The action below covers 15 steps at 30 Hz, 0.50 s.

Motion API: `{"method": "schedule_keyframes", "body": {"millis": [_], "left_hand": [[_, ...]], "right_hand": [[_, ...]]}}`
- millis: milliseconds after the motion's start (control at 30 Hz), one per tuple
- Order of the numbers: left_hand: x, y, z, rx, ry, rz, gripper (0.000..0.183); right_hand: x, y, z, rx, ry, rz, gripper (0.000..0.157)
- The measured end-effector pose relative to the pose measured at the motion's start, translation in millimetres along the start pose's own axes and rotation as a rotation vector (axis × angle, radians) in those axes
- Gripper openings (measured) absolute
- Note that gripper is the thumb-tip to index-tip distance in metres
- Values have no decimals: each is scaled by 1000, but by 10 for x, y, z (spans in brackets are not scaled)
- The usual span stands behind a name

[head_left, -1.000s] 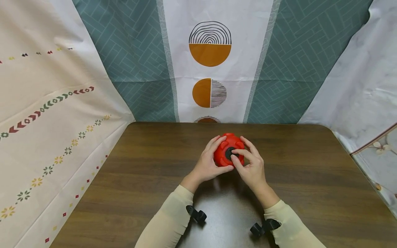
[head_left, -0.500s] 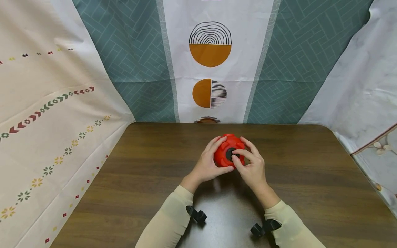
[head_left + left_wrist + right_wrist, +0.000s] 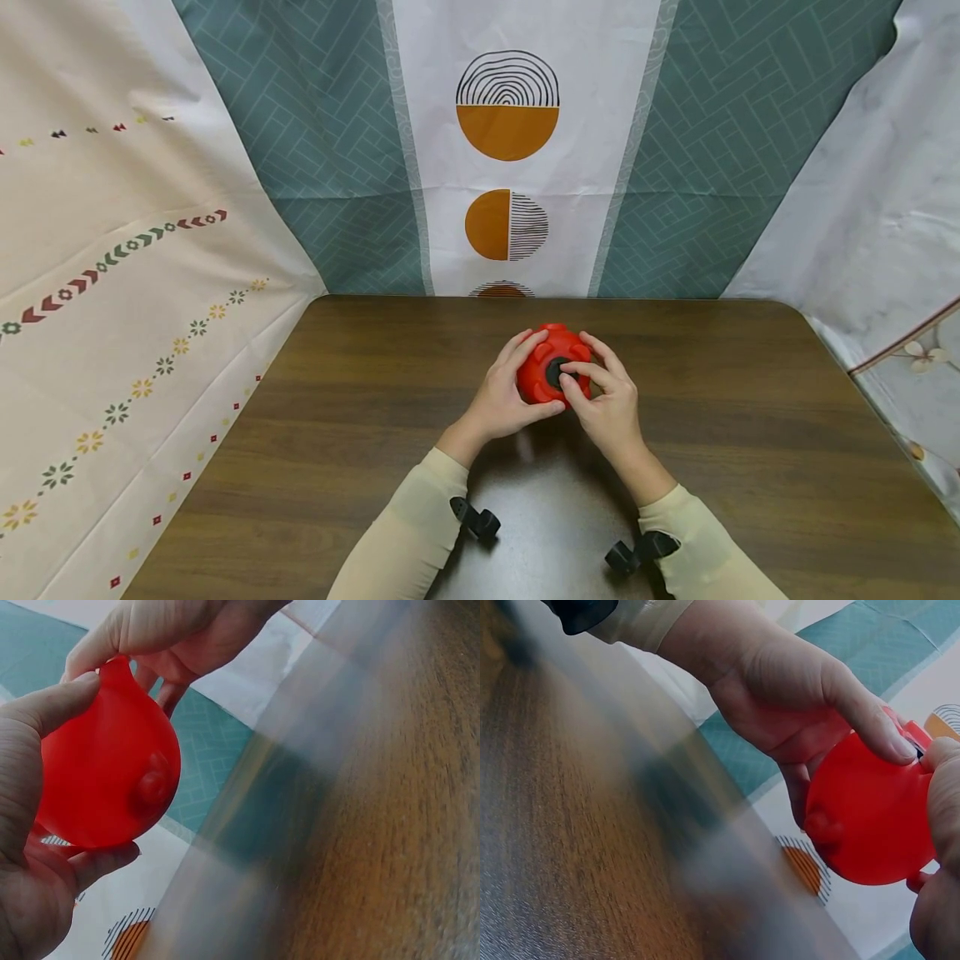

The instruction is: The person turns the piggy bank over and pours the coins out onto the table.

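Both hands hold a red knobbed ball (image 3: 534, 379) up over the table, toward its far side. Its upper face has rounded raised lobes about a round black centre (image 3: 553, 372). My left hand (image 3: 501, 398) grips the left side, fingers over the far side and thumb along the near edge. My right hand (image 3: 613, 408) is on the other side, thumb and index finger close together at the black centre and another finger along the far right side. Smooth, glossy red underside with a small round bump shows on the ball (image 3: 112, 769) in the left wrist view.
The brown wooden table (image 3: 360, 400) lies below the hands. A teal and white patterned cloth (image 3: 337, 150) hangs behind its far edge, with pale cloths (image 3: 135, 292) at the sides. A black wrist camera (image 3: 480, 523) sits on each sleeve.
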<state>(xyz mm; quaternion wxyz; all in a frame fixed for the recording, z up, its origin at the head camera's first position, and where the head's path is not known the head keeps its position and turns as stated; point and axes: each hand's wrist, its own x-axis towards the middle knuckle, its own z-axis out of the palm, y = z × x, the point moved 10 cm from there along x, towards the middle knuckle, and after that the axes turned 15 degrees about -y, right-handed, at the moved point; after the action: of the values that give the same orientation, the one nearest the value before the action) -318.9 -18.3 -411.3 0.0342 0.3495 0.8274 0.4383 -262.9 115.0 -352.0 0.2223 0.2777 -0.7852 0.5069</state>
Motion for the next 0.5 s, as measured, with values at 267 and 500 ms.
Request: {"method": "schedule_keyframes", "body": {"millis": [267, 500], "left_hand": [[-4, -6, -5, 4, 1, -8, 90], [-5, 2, -1, 7, -5, -4, 90]], "right_hand": [[-7, 42, 28, 35, -15, 32, 11], [4, 58, 36, 38, -35, 39, 11]]}}
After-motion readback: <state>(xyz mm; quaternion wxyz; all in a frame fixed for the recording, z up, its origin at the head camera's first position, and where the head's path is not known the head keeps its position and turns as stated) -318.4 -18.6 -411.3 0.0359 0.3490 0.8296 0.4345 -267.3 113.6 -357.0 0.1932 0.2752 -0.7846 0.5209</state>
